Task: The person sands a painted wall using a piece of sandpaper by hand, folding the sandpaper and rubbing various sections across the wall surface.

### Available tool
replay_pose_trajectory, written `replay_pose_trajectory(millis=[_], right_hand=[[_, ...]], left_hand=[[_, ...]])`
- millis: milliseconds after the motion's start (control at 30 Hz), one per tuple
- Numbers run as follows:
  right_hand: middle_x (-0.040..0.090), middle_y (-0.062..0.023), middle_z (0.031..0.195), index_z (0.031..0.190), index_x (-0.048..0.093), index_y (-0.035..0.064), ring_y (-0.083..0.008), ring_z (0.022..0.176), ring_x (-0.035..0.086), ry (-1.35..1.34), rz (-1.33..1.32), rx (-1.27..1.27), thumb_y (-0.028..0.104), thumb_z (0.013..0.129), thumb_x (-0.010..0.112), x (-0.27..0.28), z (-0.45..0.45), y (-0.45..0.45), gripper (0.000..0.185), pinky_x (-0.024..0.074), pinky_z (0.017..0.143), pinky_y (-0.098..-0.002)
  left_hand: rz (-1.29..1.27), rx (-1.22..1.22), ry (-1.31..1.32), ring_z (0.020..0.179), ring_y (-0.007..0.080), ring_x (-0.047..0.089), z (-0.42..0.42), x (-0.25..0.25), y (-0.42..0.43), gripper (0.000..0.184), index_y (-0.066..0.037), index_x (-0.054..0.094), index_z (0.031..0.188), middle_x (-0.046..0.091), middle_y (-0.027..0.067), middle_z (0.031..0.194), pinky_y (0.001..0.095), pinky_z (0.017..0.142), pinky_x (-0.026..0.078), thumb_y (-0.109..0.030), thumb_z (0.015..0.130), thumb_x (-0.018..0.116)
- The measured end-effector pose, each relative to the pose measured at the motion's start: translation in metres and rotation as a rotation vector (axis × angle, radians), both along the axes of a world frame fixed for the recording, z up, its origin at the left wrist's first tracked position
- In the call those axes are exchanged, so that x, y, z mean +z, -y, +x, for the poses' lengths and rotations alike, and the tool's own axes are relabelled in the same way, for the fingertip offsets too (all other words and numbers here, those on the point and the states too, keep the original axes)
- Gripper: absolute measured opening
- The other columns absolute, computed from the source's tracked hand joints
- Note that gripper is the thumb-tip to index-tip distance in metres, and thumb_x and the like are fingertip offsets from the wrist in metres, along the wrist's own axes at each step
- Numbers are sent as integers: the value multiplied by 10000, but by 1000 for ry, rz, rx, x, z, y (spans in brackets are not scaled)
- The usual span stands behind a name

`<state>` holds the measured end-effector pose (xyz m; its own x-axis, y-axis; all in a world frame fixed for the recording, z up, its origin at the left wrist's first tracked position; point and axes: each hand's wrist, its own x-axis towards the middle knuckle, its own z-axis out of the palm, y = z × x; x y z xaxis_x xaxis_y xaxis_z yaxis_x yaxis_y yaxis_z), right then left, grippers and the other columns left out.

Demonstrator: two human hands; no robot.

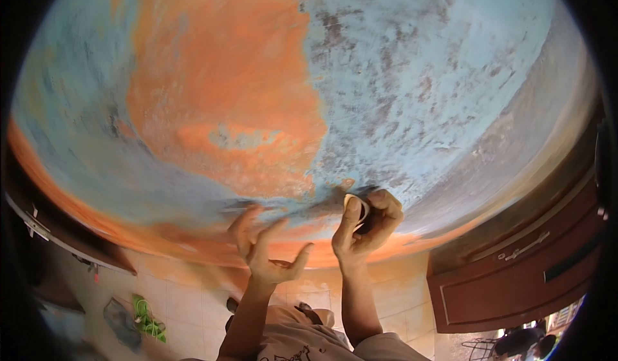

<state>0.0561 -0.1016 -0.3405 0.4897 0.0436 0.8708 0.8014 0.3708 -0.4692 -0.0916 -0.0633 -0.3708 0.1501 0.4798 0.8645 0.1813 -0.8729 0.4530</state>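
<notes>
A large wall (225, 71) painted in patches of orange, light blue and grey fills the upper part of the view. In my right hand (370, 229) is a curled piece of sandpaper (355, 208), pale on the edge and dark on its inner face, pinched between thumb and fingers. That hand is close to the wall's lower blue area, its fingertips near a small orange spot. My left hand (269, 248) holds nothing; its fingers are spread and slightly blurred, near the lower orange band. Whether its fingertips touch the wall I cannot tell.
Pale floor tiles (183, 296) lie below. A brown wooden door (515, 277) stands at the right. Green straps or cord (148, 319) and a grey bag-like item (122, 322) lie on the floor at the left. A dark-edged shelf or frame (71, 238) runs along the left.
</notes>
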Motion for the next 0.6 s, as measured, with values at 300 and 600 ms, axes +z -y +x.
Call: replay_pose_trajectory(millis=[300, 600], right_hand=[[580, -88, 847, 943, 595, -20, -83, 630, 519, 127, -157, -106, 54, 883, 670, 24, 5, 16, 121, 423, 528, -218], [663, -162, 877, 888, 537, 3, -182, 747, 632, -2, -240, 193, -39, 798, 724, 3, -15, 29, 212, 510, 690, -287]], left_hand=[[-137, 295, 180, 1344, 434, 270, 9, -16, -9, 567, 15, 480, 1228, 267, 317, 1431, 546, 1076, 260, -146, 770, 773], [-564, -486, 196, 774, 133, 628, 29, 13, 23, 266, 41, 626, 1043, 659, 114, 914, 259, 679, 507, -87, 829, 717]])
